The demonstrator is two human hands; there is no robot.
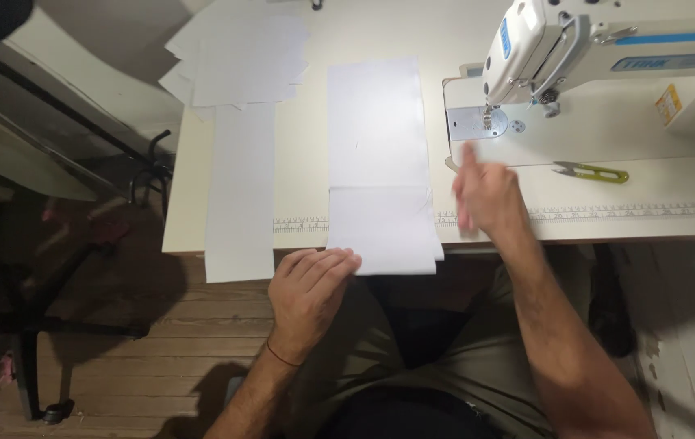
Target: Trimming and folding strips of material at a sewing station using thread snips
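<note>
A long white fabric strip (377, 138) lies on the cream sewing table (307, 195), folded across near the front edge and overhanging it. My left hand (311, 293) rests at the strip's lower left corner, fingers bent, touching its edge. My right hand (487, 195) hovers blurred just right of the strip, over the table in front of the needle plate (477, 123), fingers apart and holding nothing. The white sewing machine (599, 49) stands at the right.
A second white strip (239, 187) hangs over the table's front at left, under a stack of white pieces (238, 57). Yellow-green thread snips (591, 171) lie right of my hand. A ruler strip (608, 211) runs along the table edge. A black chair base (39, 325) stands on the wooden floor.
</note>
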